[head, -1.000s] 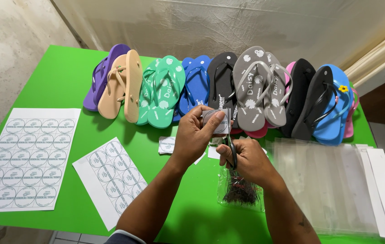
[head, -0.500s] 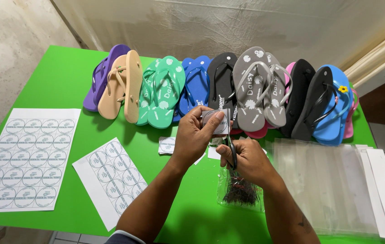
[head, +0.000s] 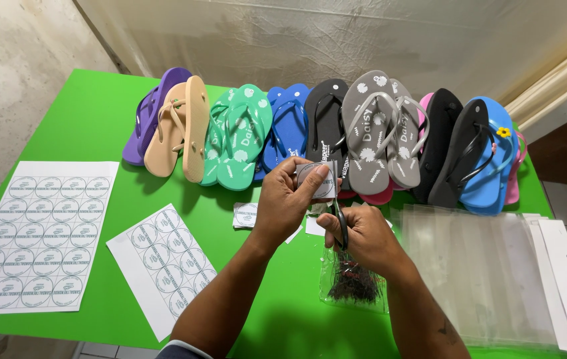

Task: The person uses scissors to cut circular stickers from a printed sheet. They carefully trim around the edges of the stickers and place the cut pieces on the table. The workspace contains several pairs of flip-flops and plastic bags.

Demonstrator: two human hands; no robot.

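Nothing has shifted since a second ago: my left hand (head: 283,203) stays pinched on the small grey paper label (head: 316,178) above the green table (head: 97,119), and my right hand (head: 363,236) stays closed around black-handled scissors (head: 341,226), just over the clear bag of dark ties (head: 353,282).

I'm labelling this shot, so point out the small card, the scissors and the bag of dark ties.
small card (head: 318,178), head view, on its grey face.
scissors (head: 341,226), head view, on the dark handle.
bag of dark ties (head: 353,284), head view, on the dark bundle inside.
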